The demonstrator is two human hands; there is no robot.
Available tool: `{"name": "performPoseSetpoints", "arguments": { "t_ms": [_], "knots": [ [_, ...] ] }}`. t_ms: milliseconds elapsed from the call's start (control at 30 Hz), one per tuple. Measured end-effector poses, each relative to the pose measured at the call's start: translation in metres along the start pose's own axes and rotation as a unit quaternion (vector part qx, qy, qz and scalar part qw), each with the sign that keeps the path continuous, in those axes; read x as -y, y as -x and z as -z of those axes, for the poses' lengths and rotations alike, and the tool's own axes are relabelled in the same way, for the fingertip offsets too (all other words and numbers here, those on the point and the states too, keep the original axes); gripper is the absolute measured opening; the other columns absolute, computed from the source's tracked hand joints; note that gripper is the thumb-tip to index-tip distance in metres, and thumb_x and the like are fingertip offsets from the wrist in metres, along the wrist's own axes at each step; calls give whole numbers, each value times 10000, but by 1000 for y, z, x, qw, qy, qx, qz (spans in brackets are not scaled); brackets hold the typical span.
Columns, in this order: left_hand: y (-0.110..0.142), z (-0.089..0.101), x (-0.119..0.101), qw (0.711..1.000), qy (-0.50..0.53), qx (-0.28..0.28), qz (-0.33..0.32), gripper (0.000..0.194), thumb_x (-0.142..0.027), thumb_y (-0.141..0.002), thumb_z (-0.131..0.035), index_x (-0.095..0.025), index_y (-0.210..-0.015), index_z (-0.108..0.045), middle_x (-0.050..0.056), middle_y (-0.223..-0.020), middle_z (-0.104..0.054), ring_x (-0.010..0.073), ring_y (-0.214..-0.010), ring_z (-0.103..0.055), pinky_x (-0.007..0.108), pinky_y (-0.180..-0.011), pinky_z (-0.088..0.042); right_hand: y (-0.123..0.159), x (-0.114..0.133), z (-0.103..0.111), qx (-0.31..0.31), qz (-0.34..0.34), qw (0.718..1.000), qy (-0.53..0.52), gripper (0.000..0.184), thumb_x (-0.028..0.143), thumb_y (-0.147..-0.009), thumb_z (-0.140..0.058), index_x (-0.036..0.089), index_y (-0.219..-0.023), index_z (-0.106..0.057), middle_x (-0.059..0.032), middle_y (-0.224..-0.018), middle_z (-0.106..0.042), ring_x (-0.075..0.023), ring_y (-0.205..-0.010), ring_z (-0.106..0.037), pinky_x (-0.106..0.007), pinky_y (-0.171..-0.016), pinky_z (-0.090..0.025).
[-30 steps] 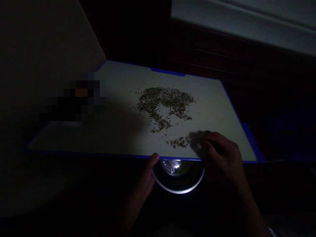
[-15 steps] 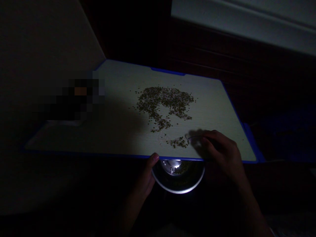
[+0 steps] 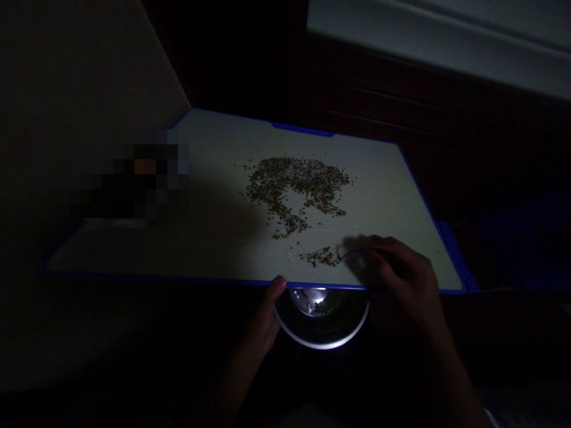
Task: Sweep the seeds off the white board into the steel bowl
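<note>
A pale whiteboard-like board (image 3: pixel 214 238) with a blue rim lies flat, with small dark greenish grains (image 3: pixel 297 178) spread over its middle. A smaller cluster of grains (image 3: pixel 323 257) lies near the front edge. My right hand (image 3: pixel 408 279) is closed on a thin, curved tool (image 3: pixel 357 250) whose tip touches the right side of that cluster; its exact kind is unclear. Below the front edge is a shiny metal bowl (image 3: pixel 328 345), partly covered by the board, with grains inside. My left hand (image 3: pixel 267 315) grips the bowl's left side, its thumb against the board's edge.
A pixelated dark patch (image 3: pixel 134 178) covers something on the board's left part. A pale ledge (image 3: pixel 437 41) crosses the top right. At the right is a dim blue shape (image 3: pixel 530 244). Most surroundings are very dark.
The tool tip in my right hand has moved very slightly down and left, beside the small cluster. My left hand, the bowl and the board look unchanged.
</note>
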State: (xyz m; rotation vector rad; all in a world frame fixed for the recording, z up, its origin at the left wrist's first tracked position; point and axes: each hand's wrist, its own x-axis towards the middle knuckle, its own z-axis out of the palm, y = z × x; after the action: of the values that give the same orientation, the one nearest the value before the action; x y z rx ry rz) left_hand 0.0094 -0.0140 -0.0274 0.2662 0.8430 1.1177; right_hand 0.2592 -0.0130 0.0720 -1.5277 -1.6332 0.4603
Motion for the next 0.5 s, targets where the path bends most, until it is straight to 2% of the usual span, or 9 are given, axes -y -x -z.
{"name": "performPoseSetpoints", "arguments": {
  "t_ms": [133,367,500],
  "knots": [
    [0,1,1,1000,0,0,-2,365,-486,-778,-915,-190,-978,-843,115,-1197,-860,410,-1349,-682,532,-1232,-457,0,-1,-1,5,-1,1000,14,139,339,-954,-706,264,-1014,-807,-53,-1069,-843,-267,-1072,-784,-423,-978,-598],
    [0,2,1,1000,-4,0,2,463,-492,-788,-904,-169,-1113,-835,132,-1237,-846,416,-1357,-675,535,-1212,-476,-2,2,-3,1,1,1000,27,153,328,-971,-678,238,-1023,-789,-59,-1031,-829,-233,-956,-782,-358,-839,-607],
    [1,0,0,1000,-8,-5,3,431,-508,-755,-925,-180,-1023,-843,129,-1220,-851,422,-1344,-683,545,-1201,-488,-4,4,-4,10,3,1000,30,174,342,-987,-669,234,-1050,-790,-64,-1046,-828,-231,-964,-775,-364,-843,-601]
  ]
}}
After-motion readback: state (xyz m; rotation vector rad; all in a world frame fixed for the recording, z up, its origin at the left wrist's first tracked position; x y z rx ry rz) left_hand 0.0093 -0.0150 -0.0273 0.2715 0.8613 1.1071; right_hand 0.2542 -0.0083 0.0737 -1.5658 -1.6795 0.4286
